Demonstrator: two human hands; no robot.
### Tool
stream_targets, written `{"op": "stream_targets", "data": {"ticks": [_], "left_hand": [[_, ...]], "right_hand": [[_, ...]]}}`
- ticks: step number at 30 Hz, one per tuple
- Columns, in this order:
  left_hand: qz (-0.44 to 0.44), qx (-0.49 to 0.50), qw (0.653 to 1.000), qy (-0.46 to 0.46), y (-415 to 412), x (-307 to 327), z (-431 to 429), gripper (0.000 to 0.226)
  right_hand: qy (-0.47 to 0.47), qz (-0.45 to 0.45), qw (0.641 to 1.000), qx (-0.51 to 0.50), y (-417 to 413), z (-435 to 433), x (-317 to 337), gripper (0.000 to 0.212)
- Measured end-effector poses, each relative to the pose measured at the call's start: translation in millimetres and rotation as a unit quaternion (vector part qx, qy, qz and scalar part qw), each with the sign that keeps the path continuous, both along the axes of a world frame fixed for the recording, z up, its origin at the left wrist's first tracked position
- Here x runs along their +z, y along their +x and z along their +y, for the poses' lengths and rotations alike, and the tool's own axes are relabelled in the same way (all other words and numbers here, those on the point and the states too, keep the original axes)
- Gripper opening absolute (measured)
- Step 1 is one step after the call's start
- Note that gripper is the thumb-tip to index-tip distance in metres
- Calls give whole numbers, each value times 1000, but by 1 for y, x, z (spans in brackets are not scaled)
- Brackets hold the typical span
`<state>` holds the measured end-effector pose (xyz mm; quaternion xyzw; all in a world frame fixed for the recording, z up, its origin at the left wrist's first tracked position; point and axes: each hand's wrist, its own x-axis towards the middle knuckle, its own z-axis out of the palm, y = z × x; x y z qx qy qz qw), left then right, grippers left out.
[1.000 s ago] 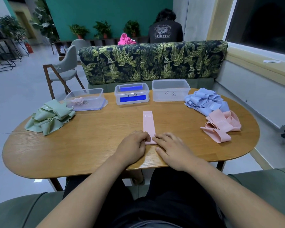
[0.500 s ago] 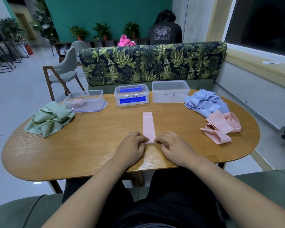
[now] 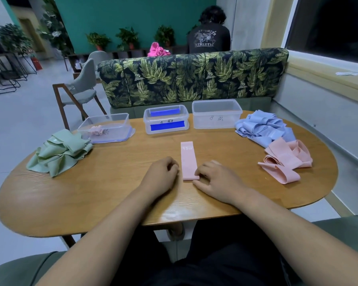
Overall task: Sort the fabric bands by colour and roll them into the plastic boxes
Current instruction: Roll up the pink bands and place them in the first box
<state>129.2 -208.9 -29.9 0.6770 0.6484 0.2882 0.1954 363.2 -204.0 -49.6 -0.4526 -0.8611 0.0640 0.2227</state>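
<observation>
Both hands have moved apart since a moment ago, so a small first roll now shows at the near end of the pink band [image 3: 187, 159], which lies flat in the middle of the bench [image 3: 112, 193]. The left hand [image 3: 160, 174] is curled beside it and holds nothing. The right hand [image 3: 217, 180] curls on the roll's end. I think both hands should push evenly, keeping the edges in line and the roll tight

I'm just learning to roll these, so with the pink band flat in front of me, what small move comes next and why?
Probably roll the near end one more turn away from you. The pink band lies flat and straight, with only its near end turned up at the fingertips of the right hand, and the left hand sits curled beside it.
</observation>
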Motion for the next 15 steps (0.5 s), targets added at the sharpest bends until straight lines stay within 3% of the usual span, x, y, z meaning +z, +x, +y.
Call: {"op": "stream_targets", "data": {"ticks": [5, 11, 15], "left_hand": [[41, -26, 994, -94, 5, 13, 34, 47], [14, -48, 986, -159, 6, 12, 42, 31], [6, -39, 991, -130, 4, 8, 36, 24]], "right_hand": [[24, 36, 999, 14, 0, 8, -6, 17], [22, 55, 998, 21, 1, 10, -10, 17], [15, 50, 998, 26, 1, 9, -10, 21]]}}
